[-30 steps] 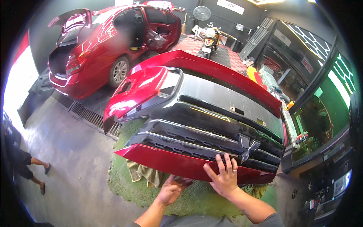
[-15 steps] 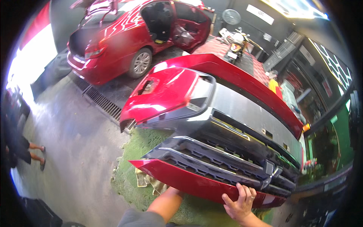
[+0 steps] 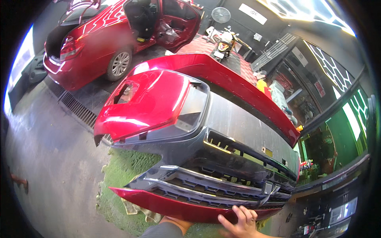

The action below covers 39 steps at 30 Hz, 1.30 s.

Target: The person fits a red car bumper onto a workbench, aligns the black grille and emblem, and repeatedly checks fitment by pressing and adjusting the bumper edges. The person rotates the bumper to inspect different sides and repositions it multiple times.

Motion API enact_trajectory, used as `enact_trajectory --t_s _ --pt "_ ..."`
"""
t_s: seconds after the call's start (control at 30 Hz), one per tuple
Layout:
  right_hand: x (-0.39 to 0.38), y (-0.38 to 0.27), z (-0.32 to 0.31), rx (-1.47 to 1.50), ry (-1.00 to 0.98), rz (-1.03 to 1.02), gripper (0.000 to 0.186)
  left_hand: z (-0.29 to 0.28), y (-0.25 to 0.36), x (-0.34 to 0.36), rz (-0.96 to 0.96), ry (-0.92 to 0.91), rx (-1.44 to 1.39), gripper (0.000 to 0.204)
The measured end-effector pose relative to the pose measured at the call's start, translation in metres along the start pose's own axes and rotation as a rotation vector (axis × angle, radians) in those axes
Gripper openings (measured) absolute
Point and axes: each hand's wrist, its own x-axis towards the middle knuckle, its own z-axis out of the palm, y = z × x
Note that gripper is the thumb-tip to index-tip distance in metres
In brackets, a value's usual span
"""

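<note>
A red and dark grey car bumper (image 3: pixel 158 104) with a honeycomb grille lies tilted in front of me. Along its near side runs a red lower strip (image 3: pixel 158 201). My right hand (image 3: pixel 240 223) grips this strip, fingers bent over its upper edge and thumb apart on the red face. Farther left, my left hand (image 3: pixel 176 223) reaches beneath the same strip; its fingers are hidden behind the red panel. A light patterned cloth (image 3: pixel 134 207) shows under the strip's left end.
Green ribbed matting (image 3: pixel 119 174) lies under the bumper. Behind stands another long red body panel (image 3: pixel 246 89). A red car (image 3: pixel 93 55) with open trunk and door is at the back left, beside a floor drain (image 3: pixel 77 107). A motorcycle (image 3: pixel 224 45) and fan (image 3: pixel 220 15) are farther back.
The bumper and room have shifted left in my view, and the bumper's near edge sits lower. My left forearm shows less. The person at the far left has left the view.
</note>
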Motion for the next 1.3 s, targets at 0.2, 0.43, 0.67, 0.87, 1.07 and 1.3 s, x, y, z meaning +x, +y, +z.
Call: enact_trajectory --t_s 0.2,0.43,0.67,0.87,1.07,1.3 --pt "0.181 0.109 -0.046 0.599 0.241 -0.125 0.016 0.002 0.011 -0.002 0.057 0.029 0.001 0.045" --pt "0.306 0.173 -0.041 0.625 -0.584 0.087 0.039 0.008 0.004 -0.003 0.006 0.018 -0.051 0.045" --pt "0.331 0.158 -0.046 0.451 -0.791 0.137 0.044 0.017 0.007 0.007 0.010 0.037 -0.117 0.045" --pt "0.342 0.141 -0.053 0.387 -0.798 0.175 0.040 0.023 0.012 0.014 0.031 0.018 -0.183 0.045" --pt "0.373 0.135 -0.072 0.356 -0.866 0.009 0.041 0.028 0.012 0.020 0.066 0.005 -0.272 0.045" --pt "0.391 0.105 -0.061 0.261 -0.826 0.132 0.043 0.041 0.013 0.049 0.130 -0.059 -0.341 0.045"
